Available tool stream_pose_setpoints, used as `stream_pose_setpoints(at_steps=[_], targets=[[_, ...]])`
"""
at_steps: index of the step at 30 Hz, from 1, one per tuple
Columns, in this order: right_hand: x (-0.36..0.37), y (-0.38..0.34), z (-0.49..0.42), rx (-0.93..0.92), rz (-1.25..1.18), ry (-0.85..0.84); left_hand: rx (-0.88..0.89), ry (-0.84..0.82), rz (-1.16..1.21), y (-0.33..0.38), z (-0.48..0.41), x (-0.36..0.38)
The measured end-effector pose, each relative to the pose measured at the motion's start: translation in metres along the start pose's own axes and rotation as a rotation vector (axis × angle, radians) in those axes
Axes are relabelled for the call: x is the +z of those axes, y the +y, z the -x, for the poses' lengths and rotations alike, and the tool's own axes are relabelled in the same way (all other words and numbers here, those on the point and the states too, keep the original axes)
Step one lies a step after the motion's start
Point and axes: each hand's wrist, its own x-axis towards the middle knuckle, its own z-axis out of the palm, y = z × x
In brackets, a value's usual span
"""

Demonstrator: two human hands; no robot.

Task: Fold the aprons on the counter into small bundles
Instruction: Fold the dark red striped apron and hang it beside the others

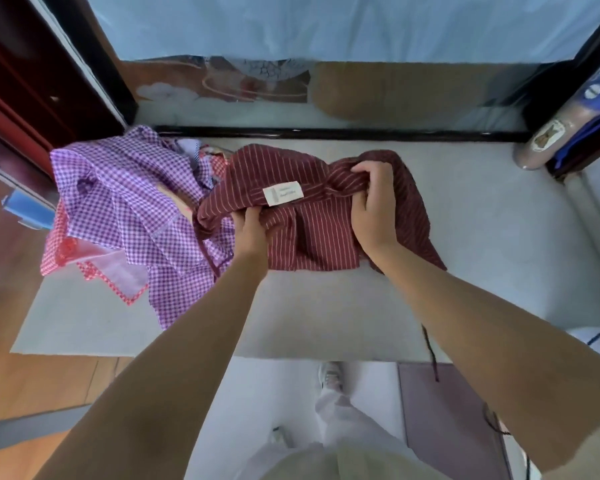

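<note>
I see the maroon striped apron (302, 233) in the middle of the grey counter (482, 237), partly folded. Its long axis goes from left to right, almost parallel with the front edge of the counter. On the lower part, the pale stripes run toward me. A folded-over layer lies across the top part, and there the stripes are slanted. A white label (283, 192) on this layer faces up.

My left hand (253, 226) is at the left-middle of the apron. Its fingers are curled and pinch the edge of the folded layer, just below the label. My right hand (374, 209) is at the right side. It grips a bunch of gathered cloth, with the fingers closed over the top of it. So the apron lies between and under both hands, and some cloth extends to the right beyond the right hand.

One dark strap (430, 348) hangs over the front edge of the counter.

A purple checked apron (125, 202) lies crumpled at the left and touches the maroon one. A red checked apron (63, 251) shows partly under it.
</note>
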Motion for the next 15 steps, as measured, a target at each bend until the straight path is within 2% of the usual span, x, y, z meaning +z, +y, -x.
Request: stream_pose_setpoints(at_steps=[2,3,4,5,7,8,9,10,13,15], targets=[[-0.002,0.022,0.005,0.025,0.08,-0.148,-0.052,0.042,-0.246,-0.009,-0.015,0.004],[-0.002,0.037,0.009,0.089,0.153,-0.286,-0.097,0.067,-0.428,-0.016,-0.022,0.004],[-0.002,0.052,0.02,0.19,0.254,-0.505,-0.168,0.065,-0.618,-0.023,-0.024,-0.004],[-0.004,0.068,0.028,0.316,0.388,-0.805,-0.278,0.025,-0.814,-0.029,-0.024,-0.009],[-0.011,0.084,0.04,0.598,0.558,-1.425,-0.605,-0.183,-1.126,-0.033,-0.015,-0.013],[-0.014,0.09,0.042,0.678,0.537,-1.578,-0.701,-0.282,-1.203,-0.034,-0.013,-0.014],[-0.017,0.092,0.04,0.681,0.497,-1.572,-0.7,-0.319,-1.23,-0.034,-0.013,-0.014],[-0.018,0.097,0.036,0.614,0.444,-1.44,-0.617,-0.296,-1.211,-0.034,-0.017,-0.012],[-0.02,0.115,0.011,0.429,0.307,-0.934,-0.112,-0.076,-1.178,-0.038,-0.035,0.0],[-0.018,0.131,-0.006,0.344,0.273,-0.745,0.144,0.009,-1.254,-0.04,-0.045,0.01]])
